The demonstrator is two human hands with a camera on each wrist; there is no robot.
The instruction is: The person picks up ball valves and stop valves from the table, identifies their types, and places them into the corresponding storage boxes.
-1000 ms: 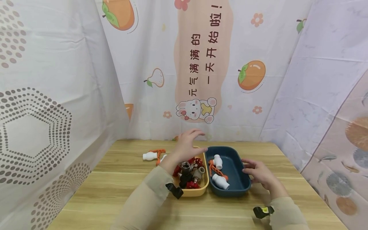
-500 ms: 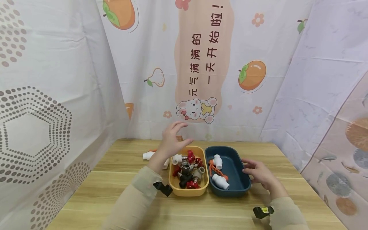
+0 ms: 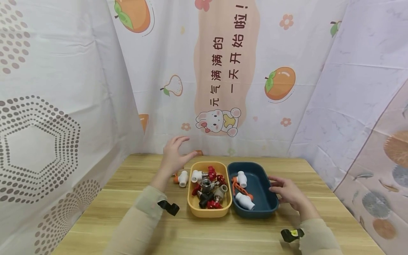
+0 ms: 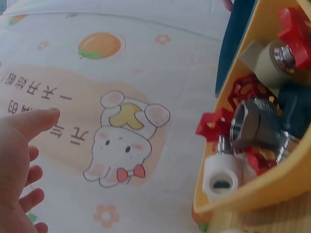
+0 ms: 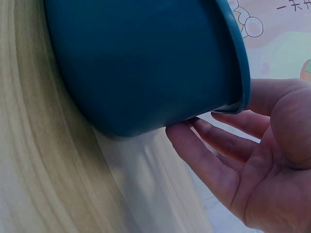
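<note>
My left hand (image 3: 173,156) hangs in the air at the back left of the table, above a white plastic ball valve with an orange handle (image 3: 183,179). Its fingers and thumb are spread and hold nothing; the hand hides part of the table. My right hand (image 3: 288,193) grips the right rim of a dark blue bin (image 3: 262,198); in the right wrist view its fingers (image 5: 204,162) touch the bin's outer wall, under the rim. Inside that bin lie white valves (image 3: 244,201) with orange handles (image 3: 243,193).
A yellow bin (image 3: 208,213) stands directly left of the blue one. It holds several mixed valves, among them a white valve with a red handwheel (image 4: 221,174) and a metal valve (image 4: 255,124). A printed curtain (image 3: 178,117) hangs behind the wooden table (image 3: 223,237).
My left hand has moved left from above the yellow bin, past its edge, uncovering its contents and covering a white valve on the table. The right hand has stayed at the blue bin.
</note>
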